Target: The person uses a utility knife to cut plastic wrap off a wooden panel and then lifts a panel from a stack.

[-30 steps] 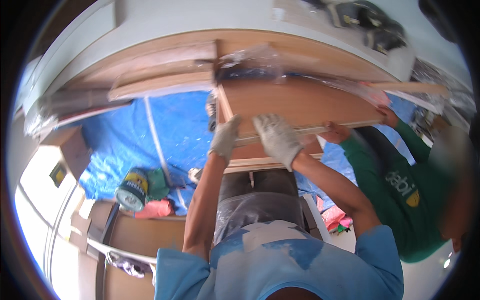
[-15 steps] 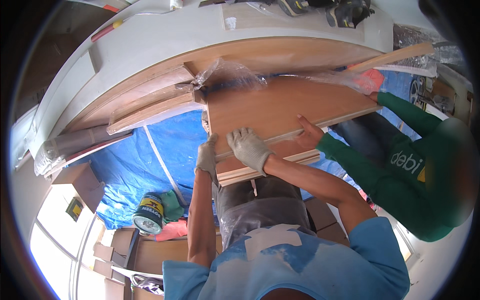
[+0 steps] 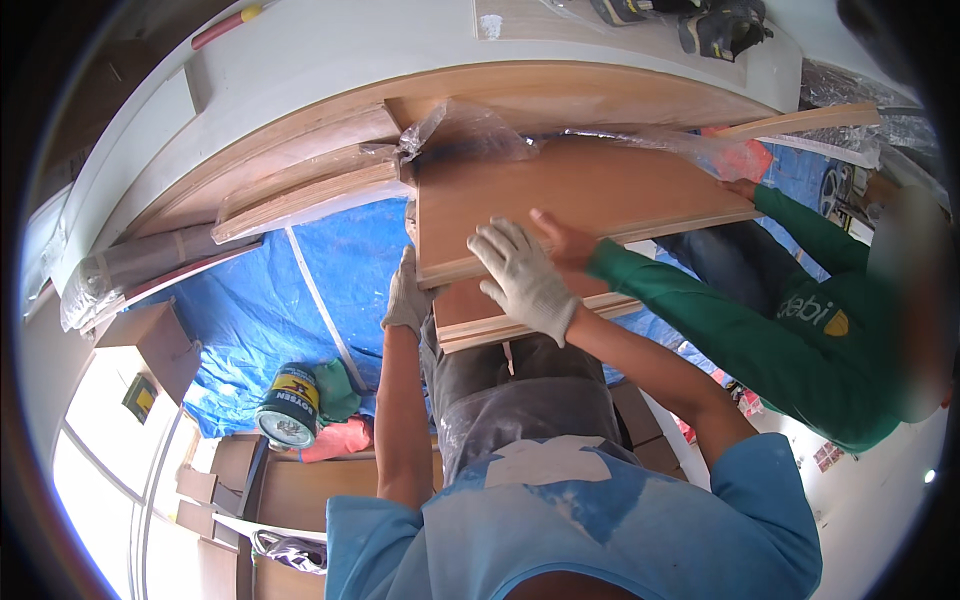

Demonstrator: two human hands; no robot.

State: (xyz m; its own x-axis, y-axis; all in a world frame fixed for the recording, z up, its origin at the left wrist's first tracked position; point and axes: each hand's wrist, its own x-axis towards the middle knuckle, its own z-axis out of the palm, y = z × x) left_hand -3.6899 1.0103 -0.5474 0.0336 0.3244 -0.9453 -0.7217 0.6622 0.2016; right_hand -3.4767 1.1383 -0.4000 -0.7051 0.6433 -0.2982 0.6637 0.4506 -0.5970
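A flat brown wooden board (image 3: 570, 195) lies on a stack of similar boards (image 3: 500, 322) in front of my legs. The top board sits further from me than the one under it. My gloved left hand (image 3: 408, 292) grips its near left corner, the fingers partly hidden by the edge. My gloved right hand (image 3: 528, 280) is open, fingers spread, over the board's near edge. Beside it is the hand (image 3: 565, 240) of a person in a green sleeve (image 3: 690, 295), whose other hand (image 3: 740, 188) is at the board's far right corner.
A blue tarp (image 3: 270, 290) covers the floor at left, with a paint can (image 3: 290, 400) and a cardboard box (image 3: 155, 355) on it. Plastic-wrapped boards (image 3: 310, 195) lie at the far left. Clear plastic film (image 3: 480, 130) runs along the board's far edge. Shoes (image 3: 725, 30) are at the top.
The top board has shifted away from me, uncovering more of the board below. My right hand has lifted and spread its fingers. The other person's near hand has moved left.
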